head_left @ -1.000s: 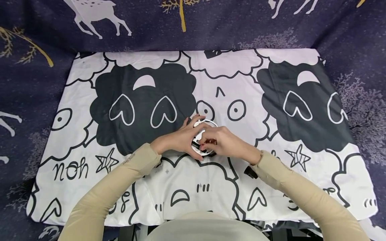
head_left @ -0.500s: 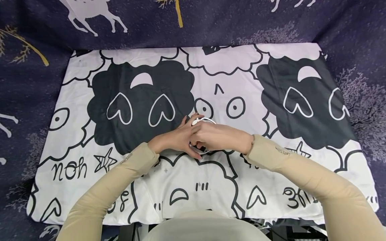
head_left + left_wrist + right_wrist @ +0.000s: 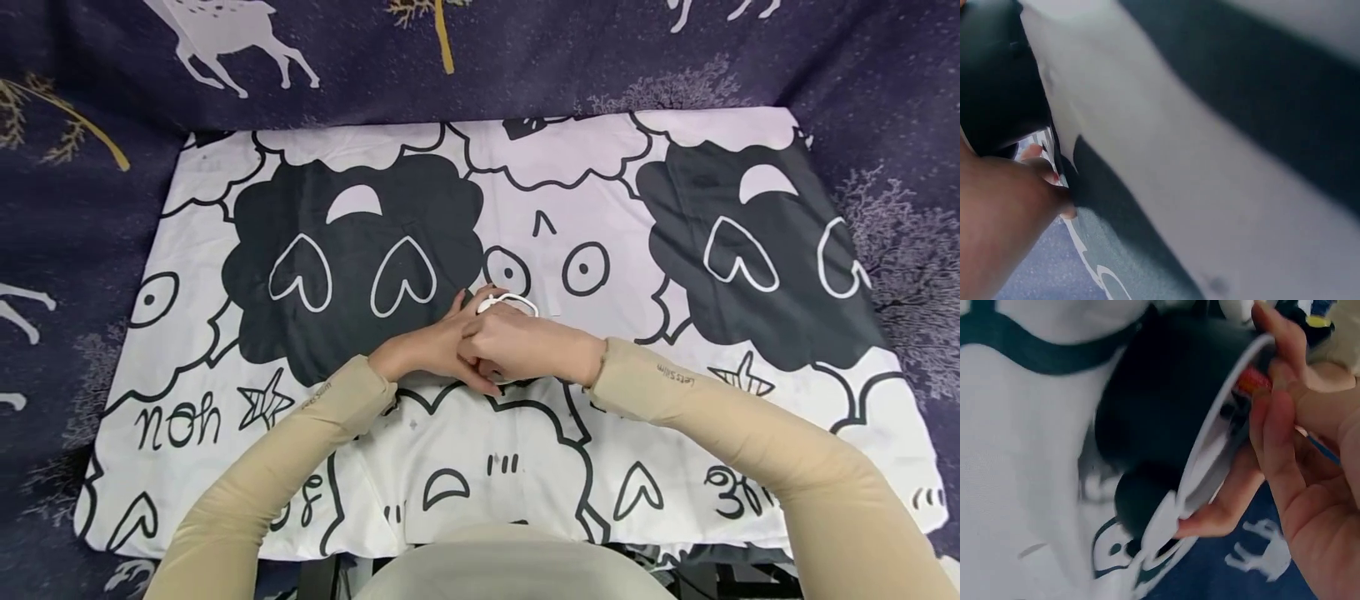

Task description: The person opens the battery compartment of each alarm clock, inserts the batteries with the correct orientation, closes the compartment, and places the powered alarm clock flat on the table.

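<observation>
A round, dark-sided housing [image 3: 1160, 394] with a pale rim and a dark bulge on its side is held tilted at the middle of the cloth; in the left wrist view its dark wall [image 3: 997, 81] shows at upper left. My left hand [image 3: 431, 346] grips it by the rim, thumb on the near side, fingers on the far side. My right hand [image 3: 525, 340] reaches across its hollow side, fingers curled. In the right wrist view its fingertips meet at a small red piece [image 3: 1254, 380] with a yellowish patch inside the hollow, partly covering it. From the head, the right hand hides most of the housing.
A white cloth [image 3: 465, 467] with black cartoon drawings covers the tabletop. Dark blue fabric [image 3: 525, 58] printed with deer and trees hangs behind and at both sides. The person's torso [image 3: 510, 575] is at the near edge.
My right hand has moved left and turned over the housing, its forearm swinging round, and now covers the black-and-white inside visible a second ago. My left hand keeps its grip in place.
</observation>
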`<act>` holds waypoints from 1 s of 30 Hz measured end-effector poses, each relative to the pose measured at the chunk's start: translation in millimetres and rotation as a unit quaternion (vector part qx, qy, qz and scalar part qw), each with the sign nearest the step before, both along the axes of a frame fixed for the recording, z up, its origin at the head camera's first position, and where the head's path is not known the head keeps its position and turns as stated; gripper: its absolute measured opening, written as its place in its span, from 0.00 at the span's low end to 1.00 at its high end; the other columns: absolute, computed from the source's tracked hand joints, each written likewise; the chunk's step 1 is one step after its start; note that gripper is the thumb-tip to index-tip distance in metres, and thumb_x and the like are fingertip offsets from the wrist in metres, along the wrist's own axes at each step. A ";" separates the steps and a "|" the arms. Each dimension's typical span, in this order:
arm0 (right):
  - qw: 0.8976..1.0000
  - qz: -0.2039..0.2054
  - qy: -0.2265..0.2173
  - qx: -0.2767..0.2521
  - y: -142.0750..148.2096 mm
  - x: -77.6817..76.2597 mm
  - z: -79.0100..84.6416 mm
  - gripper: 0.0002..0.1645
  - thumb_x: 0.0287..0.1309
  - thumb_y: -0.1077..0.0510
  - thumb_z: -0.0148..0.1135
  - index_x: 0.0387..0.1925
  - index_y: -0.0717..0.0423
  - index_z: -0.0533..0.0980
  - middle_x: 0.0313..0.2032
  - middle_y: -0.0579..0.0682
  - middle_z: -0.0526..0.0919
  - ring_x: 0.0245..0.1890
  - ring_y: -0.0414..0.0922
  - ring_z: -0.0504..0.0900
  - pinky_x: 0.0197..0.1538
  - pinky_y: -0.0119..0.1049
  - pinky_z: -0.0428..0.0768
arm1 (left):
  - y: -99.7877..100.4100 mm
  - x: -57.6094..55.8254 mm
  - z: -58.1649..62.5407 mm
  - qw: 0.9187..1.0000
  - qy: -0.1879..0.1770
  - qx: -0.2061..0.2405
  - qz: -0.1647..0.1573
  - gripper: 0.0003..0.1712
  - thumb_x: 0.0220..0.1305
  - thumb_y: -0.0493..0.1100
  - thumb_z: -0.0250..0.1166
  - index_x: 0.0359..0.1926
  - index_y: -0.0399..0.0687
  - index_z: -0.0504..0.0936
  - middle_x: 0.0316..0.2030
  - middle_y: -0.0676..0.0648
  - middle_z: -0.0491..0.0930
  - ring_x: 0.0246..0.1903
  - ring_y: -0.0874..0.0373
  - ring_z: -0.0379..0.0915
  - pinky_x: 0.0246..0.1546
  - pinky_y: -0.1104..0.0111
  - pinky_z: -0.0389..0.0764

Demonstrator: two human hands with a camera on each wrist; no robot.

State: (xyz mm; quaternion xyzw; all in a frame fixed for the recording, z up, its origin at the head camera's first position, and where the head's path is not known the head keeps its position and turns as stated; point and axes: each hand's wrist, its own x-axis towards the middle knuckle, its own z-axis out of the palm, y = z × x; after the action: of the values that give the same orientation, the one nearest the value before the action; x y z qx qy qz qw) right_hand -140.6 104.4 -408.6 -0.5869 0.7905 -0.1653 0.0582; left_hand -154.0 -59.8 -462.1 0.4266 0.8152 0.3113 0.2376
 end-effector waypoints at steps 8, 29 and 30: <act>0.998 -0.048 -0.025 -0.032 6.8 12.8 -13.6 0.08 0.49 0.66 0.63 0.27 0.53 0.72 0.25 0.43 0.74 0.27 0.38 0.74 0.37 0.30 0.73 | 1.3 -0.6 -0.5 1.000 0.024 -0.012 -0.014 0.50 0.37 0.66 0.71 0.63 0.63 0.62 0.65 0.60 0.55 0.69 0.58 0.31 0.61 0.39 0.33; 0.985 -0.082 -0.135 -0.067 17.7 4.4 -24.2 0.07 0.50 0.54 0.65 0.34 0.47 0.79 0.33 0.37 0.80 0.45 0.38 0.72 0.58 0.37 0.65 | 0.4 -3.5 -1.9 1.000 -0.010 -0.013 0.004 0.45 0.36 0.69 0.70 0.59 0.66 0.68 0.67 0.59 0.53 0.71 0.60 0.27 0.64 0.44 0.28; 0.986 -0.080 -0.125 -0.071 18.0 5.1 -24.2 0.06 0.51 0.54 0.65 0.34 0.47 0.79 0.34 0.37 0.80 0.46 0.38 0.72 0.58 0.37 0.65 | 0.4 -3.5 -2.2 1.000 -0.011 -0.012 0.004 0.46 0.36 0.69 0.70 0.60 0.66 0.67 0.67 0.58 0.53 0.71 0.60 0.27 0.64 0.44 0.28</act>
State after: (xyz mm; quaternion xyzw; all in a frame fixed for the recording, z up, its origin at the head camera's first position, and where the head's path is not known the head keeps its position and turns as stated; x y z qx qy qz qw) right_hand -135.5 122.5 -432.8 -0.4994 0.8076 -0.2967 0.1014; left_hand -157.6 -59.4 -464.3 0.4172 0.8179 0.3070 0.2503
